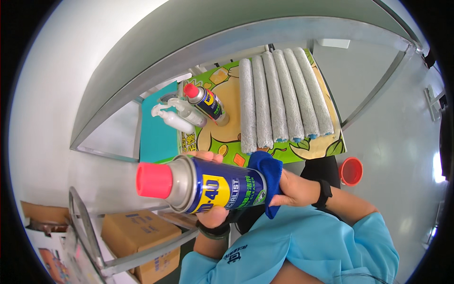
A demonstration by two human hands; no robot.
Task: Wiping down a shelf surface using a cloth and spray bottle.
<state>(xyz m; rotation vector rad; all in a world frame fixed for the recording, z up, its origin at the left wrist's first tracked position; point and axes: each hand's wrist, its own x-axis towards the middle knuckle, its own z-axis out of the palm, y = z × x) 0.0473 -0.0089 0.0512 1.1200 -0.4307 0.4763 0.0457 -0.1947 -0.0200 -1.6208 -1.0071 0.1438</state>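
A blue and yellow spray can [236, 185] with a red cap lies sideways in front of me, its cap toward the left. My left hand [213, 215] is wrapped round its body, thumb on the near side and fingertips over the top. At the can's base, my right hand [295, 188] grips a dark blue cloth [267, 177] pressed against the bottom end. Beyond, on the table, stands a second spray can [208, 105] with a red cap, beside a white pump bottle [176, 121] and a clear pump bottle [188, 112].
Several grey fluffy rollers [279, 97] lie side by side on the table's patterned green and yellow cover [227, 137]. A red bucket [351, 171] stands on the floor at right. Cardboard boxes [137, 236] sit at lower left by a metal rail [156, 251]. A metal frame [227, 35] arches overhead.
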